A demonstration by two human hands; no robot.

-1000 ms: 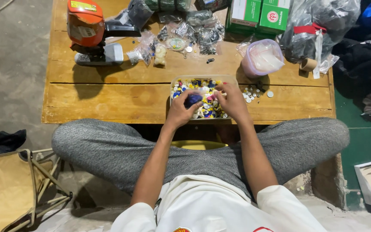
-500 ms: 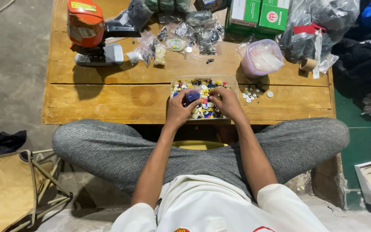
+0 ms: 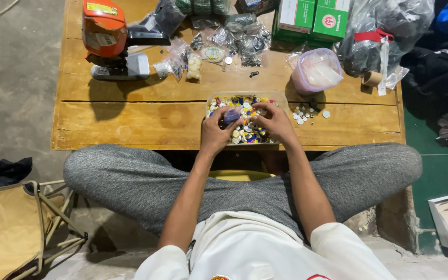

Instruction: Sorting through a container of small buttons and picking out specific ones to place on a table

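Now both hands meet over a tray of mixed buttons at the worktop's near edge.

Left hand (image 3: 216, 130) has its grip closed on a small purple piece (image 3: 231, 116), held just above the tray (image 3: 281, 99); right hand (image 3: 271, 122) curls its fingers in beside it, touching the pile, and whether it pinches anything cannot be told. The purple piece lies between the two hands, nearer the left, too small to show a long axis. The tray's long side runs left to right along the worktop (image 3: 130, 119). Loose white buttons (image 3: 303, 112) lie just right of the tray. Behind stand two green boxes (image 3: 315, 18) with white and red labels, a pink tub (image 3: 315, 75), clear bags (image 3: 239, 39) of small parts, a dark bag with a red tie (image 3: 385, 31), and, far left, an orange machine (image 3: 107, 39).
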